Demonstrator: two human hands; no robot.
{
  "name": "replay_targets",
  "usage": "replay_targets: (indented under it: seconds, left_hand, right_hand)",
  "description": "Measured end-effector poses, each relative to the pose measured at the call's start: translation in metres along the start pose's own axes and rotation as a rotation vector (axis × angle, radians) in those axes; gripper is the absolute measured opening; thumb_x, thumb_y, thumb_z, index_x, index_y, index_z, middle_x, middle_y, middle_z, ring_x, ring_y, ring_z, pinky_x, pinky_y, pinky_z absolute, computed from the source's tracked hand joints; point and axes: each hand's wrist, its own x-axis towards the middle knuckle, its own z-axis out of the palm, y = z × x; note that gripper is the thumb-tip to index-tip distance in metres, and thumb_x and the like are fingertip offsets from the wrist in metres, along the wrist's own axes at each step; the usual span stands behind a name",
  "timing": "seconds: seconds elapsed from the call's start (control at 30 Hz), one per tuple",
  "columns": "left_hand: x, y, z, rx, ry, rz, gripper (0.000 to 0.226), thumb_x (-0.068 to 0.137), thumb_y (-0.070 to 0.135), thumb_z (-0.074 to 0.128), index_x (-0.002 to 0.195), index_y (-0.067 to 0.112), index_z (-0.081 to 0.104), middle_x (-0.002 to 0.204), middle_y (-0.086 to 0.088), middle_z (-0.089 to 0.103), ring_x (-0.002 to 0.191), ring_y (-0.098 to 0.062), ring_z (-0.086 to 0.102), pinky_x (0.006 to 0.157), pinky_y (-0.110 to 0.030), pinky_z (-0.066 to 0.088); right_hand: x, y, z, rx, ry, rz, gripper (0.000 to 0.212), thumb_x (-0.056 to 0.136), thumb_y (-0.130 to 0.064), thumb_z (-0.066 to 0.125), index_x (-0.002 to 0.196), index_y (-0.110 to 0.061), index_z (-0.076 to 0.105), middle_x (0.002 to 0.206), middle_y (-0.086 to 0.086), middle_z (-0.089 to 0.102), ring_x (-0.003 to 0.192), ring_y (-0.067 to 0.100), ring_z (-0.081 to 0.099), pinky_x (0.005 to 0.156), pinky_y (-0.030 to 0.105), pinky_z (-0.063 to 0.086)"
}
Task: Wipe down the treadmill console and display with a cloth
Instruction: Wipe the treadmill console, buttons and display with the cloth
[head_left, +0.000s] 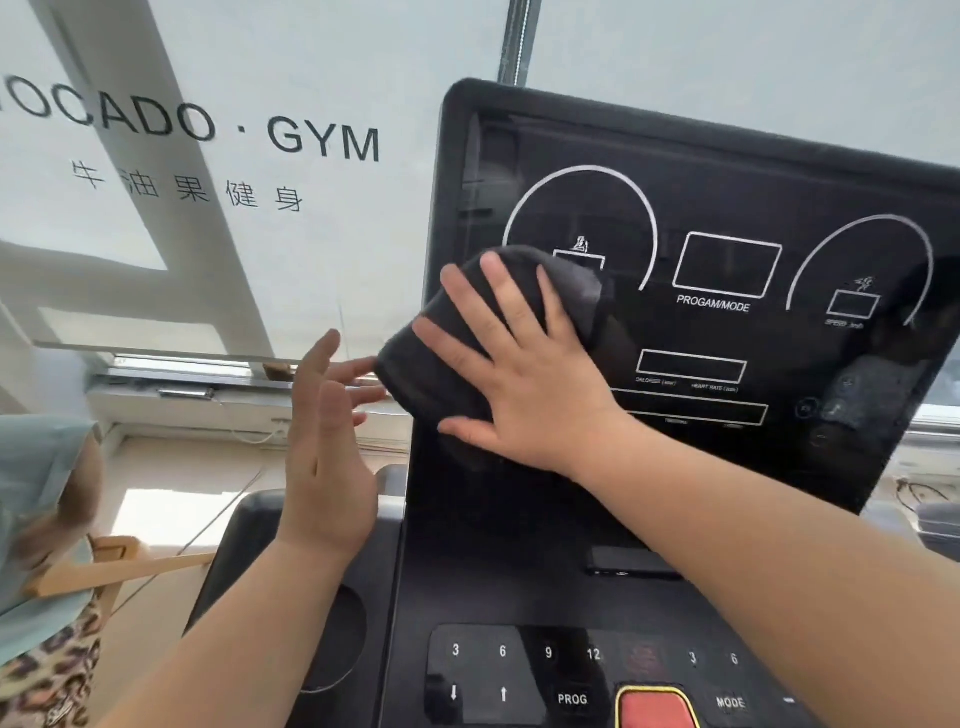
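A black treadmill display (727, 270) with white dial outlines stands tilted in front of me. Below it lies the console (519, 660) with number keys and a red stop button (657, 709). A dark grey folded cloth (457, 374) is pressed flat against the display's left edge under my right hand (524, 384), fingers spread. The cloth overhangs the display's left rim. My left hand (324, 441) hovers just left of the display, fingers apart, its fingertips close to the cloth's hanging corner; whether they touch it is unclear.
A frosted window (234, 156) with gym lettering fills the background. A cup holder recess (337, 639) sits at the console's left. Another person's sleeve and patterned clothing (47, 623) show at the far left, beside a wooden frame (119, 566).
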Motion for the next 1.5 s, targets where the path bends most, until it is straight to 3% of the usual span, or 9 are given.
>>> replay_targets:
  seconds: [0.13,0.23,0.5,0.63,0.93,1.07,1.23,1.33,1.5]
  left_hand:
    - [-0.004,-0.002,0.007,-0.003,-0.073,-0.034,0.070,0.085,0.086,0.030,0.134,0.041,0.050,0.126,0.009,0.064,0.111,-0.014,0.064,0.095,-0.039,0.048]
    - [-0.007,-0.004,0.013,-0.003,-0.125,-0.051,0.072,0.088,0.081,0.030,0.139,0.033,0.050,0.123,0.012,0.066,0.110,-0.006,0.063,0.088,-0.028,0.050]
    - [-0.005,-0.002,0.006,-0.010,-0.172,-0.096,0.081,0.077,0.094,0.030,0.143,0.047,0.038,0.128,0.015,0.065,0.118,-0.010,0.061,0.096,-0.046,0.050]
    - [-0.003,-0.001,0.006,-0.019,-0.174,-0.087,0.078,0.080,0.090,0.031,0.144,0.046,0.036,0.123,0.017,0.067,0.114,-0.008,0.064,0.089,-0.038,0.051]
    - [-0.006,-0.007,0.011,-0.002,-0.121,-0.080,0.072,0.089,0.077,0.028,0.149,0.038,0.037,0.123,0.010,0.066,0.113,-0.007,0.062,0.094,-0.044,0.051]
    - [-0.011,-0.001,0.018,0.312,-0.159,0.078,0.071,0.096,0.068,0.025,0.152,0.026,0.036,0.134,0.006,0.057,0.121,0.002,0.052,0.105,-0.020,0.039]
    - [-0.014,-0.003,0.026,0.559,-0.192,0.238,0.078,0.101,0.062,0.020,0.151,0.005,0.037,0.143,-0.005,0.051,0.133,-0.018,0.044,0.114,-0.029,0.030]
    - [-0.015,-0.005,0.024,0.583,-0.202,0.268,0.079,0.102,0.063,0.019,0.152,0.005,0.036,0.144,-0.004,0.049,0.134,-0.013,0.040,0.115,-0.020,0.023]
    - [-0.014,-0.005,0.022,0.596,-0.224,0.245,0.082,0.100,0.066,0.018,0.152,0.005,0.036,0.144,-0.004,0.050,0.136,-0.019,0.041,0.116,-0.032,0.028]
  right_hand:
    - [-0.044,-0.024,0.028,0.082,-0.041,-0.169,0.083,0.096,-0.064,0.053,0.164,-0.035,0.016,0.174,0.001,0.004,0.160,0.029,-0.003,0.126,0.060,0.012]
    - [-0.033,0.002,0.021,0.095,0.004,-0.202,0.081,0.095,-0.066,0.055,0.163,-0.037,0.021,0.173,-0.002,0.009,0.160,0.026,0.002,0.124,0.057,0.023]
    - [0.064,0.078,-0.044,-0.023,0.133,0.230,0.099,0.085,-0.087,0.038,0.165,-0.033,0.014,0.173,0.013,0.005,0.157,0.045,0.002,0.123,0.068,0.001]
    - [0.069,0.051,-0.040,-0.034,0.085,0.407,0.102,0.085,-0.090,0.027,0.165,-0.031,0.004,0.172,0.020,-0.003,0.153,0.056,-0.005,0.118,0.076,0.000]
    - [-0.047,-0.027,0.026,0.051,-0.011,0.103,0.085,0.088,-0.078,0.050,0.161,-0.046,0.020,0.172,0.011,-0.009,0.155,0.048,-0.013,0.119,0.067,-0.011]
    - [-0.062,-0.014,0.029,0.047,0.021,0.056,0.076,0.092,-0.074,0.050,0.159,-0.048,0.025,0.173,0.003,-0.001,0.158,0.037,-0.009,0.123,0.058,-0.008]
    - [-0.013,0.050,-0.005,-0.010,0.100,0.237,0.082,0.090,-0.080,0.042,0.161,-0.044,0.021,0.173,0.011,0.003,0.157,0.047,-0.001,0.122,0.064,-0.004]
    - [0.022,0.091,-0.033,-0.035,0.110,0.364,0.084,0.091,-0.082,0.036,0.163,-0.042,0.016,0.173,0.015,0.003,0.155,0.050,0.000,0.122,0.070,0.003]
    - [0.028,0.088,-0.034,-0.035,0.090,0.493,0.085,0.093,-0.081,0.030,0.164,-0.039,0.008,0.172,0.017,-0.001,0.155,0.050,-0.003,0.122,0.070,0.002]
